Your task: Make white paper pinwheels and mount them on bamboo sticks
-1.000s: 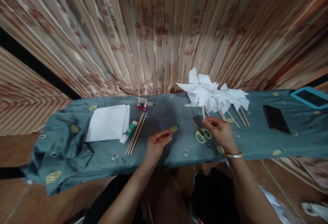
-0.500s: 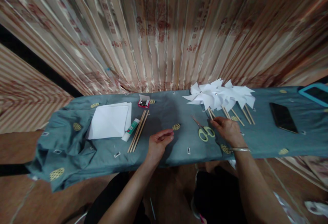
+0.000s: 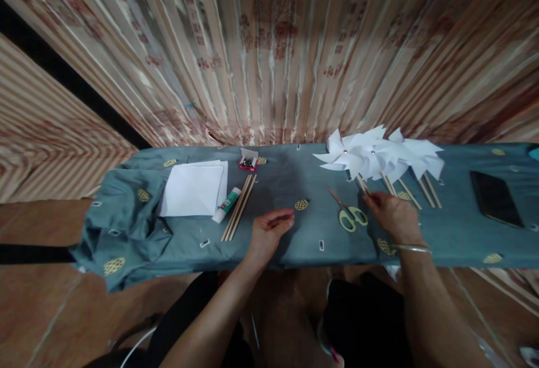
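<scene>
My right hand [image 3: 393, 216], a metal bangle on its wrist, rests on the grey-blue cloth of the table [image 3: 446, 227]. Its fingertips pinch the lower end of a wooden stick belonging to a white paper pinwheel [image 3: 349, 157]. That pinwheel lies flat in a row with several other white pinwheels [image 3: 404, 154] at the back right. Yellow-handled scissors [image 3: 351, 216] lie just left of this hand. My left hand [image 3: 269, 233] hovers near the table's front edge with loosely curled fingers and nothing in it.
On the left lie a stack of white paper [image 3: 196, 191], a green-and-white glue stick [image 3: 226, 205], a bundle of bare wooden sticks [image 3: 238, 208] and a small red box of pins [image 3: 248, 161]. A dark phone [image 3: 497, 198] lies far right. A patterned curtain hangs behind.
The pinwheel in my right hand went from raised to lying flat among the others. The view has shifted, so everything sits further right. My left hand has barely moved.
</scene>
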Motion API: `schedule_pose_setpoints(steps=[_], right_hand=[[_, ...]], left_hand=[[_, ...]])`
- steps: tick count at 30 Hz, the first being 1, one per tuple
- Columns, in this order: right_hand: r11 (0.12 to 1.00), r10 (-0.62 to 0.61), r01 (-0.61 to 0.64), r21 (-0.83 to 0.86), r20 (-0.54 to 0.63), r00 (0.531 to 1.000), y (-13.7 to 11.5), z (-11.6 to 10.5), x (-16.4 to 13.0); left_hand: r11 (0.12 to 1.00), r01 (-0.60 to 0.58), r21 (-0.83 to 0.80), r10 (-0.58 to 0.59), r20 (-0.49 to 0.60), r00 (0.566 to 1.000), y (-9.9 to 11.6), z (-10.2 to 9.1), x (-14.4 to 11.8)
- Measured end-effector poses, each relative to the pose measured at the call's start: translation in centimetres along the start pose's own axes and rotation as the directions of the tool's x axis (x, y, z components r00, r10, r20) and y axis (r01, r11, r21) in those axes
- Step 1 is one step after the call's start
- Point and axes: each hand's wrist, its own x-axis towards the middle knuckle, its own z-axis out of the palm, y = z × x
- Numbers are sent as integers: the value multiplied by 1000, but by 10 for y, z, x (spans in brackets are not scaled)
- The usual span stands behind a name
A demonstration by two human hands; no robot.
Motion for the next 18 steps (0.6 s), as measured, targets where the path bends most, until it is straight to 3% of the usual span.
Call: schedule_pose_setpoints(steps=[5,10,15,18], right_hand=[[999,26,-26,-18,-27,999,0,-6,-3],[992,130,-129,11,-63,990,-7,-16,-8],[999,36,-33,21,-131,991,-23,-17,-13],[988,0,31,151,-198,980,-40,-13,-16]], left_hand=[[1000,0,-10,0,3,1000,-3,0,-1],[1000,-5,4,4,13,1000,-6,-1,-5],[1000,-17,23,15,55,998,-10,2,-12],[997,-29,67,22,100,995,-15,5,-20]])
